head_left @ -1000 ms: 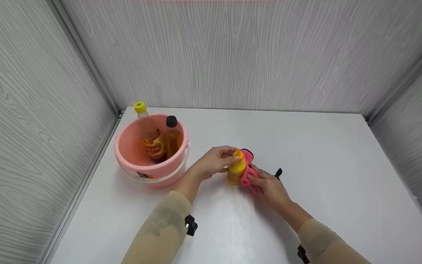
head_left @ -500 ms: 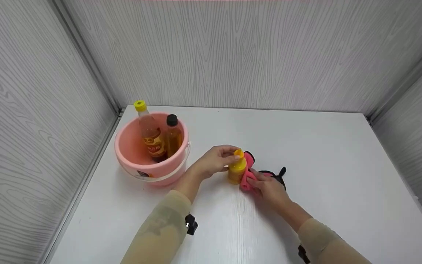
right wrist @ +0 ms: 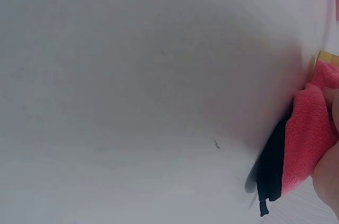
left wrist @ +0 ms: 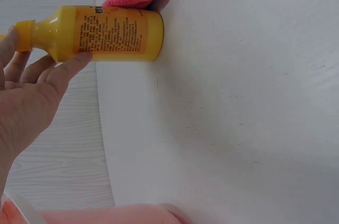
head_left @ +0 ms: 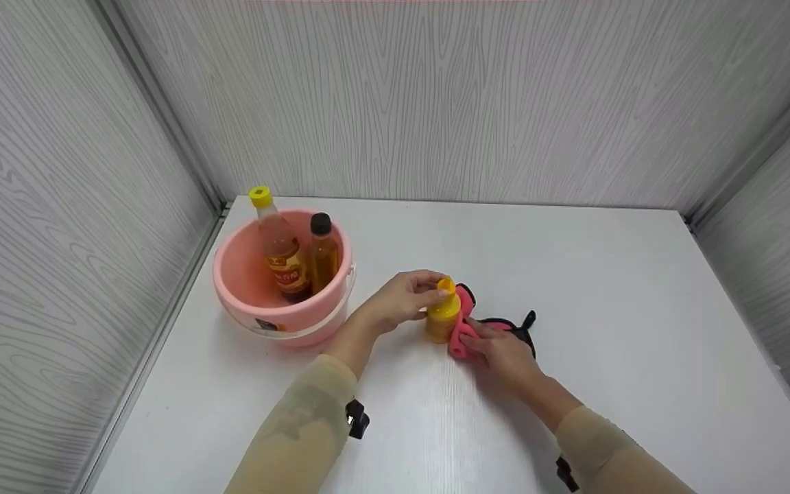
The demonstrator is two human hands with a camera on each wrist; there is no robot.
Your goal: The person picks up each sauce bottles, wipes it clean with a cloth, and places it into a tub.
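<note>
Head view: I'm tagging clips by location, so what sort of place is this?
Probably a staged recording booth, not a home: grey wood-grain panels wall in a bare white table holding only a pink bucket and a yellow bottle.

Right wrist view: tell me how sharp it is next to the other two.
Right wrist view: soft and hazy, the pink cloth crammed at the right edge, the table a grey blur. Left wrist view: sharp enough to show print on the yellow bottle. Head view: even light, a faint sheen on the table near the arms.
</note>
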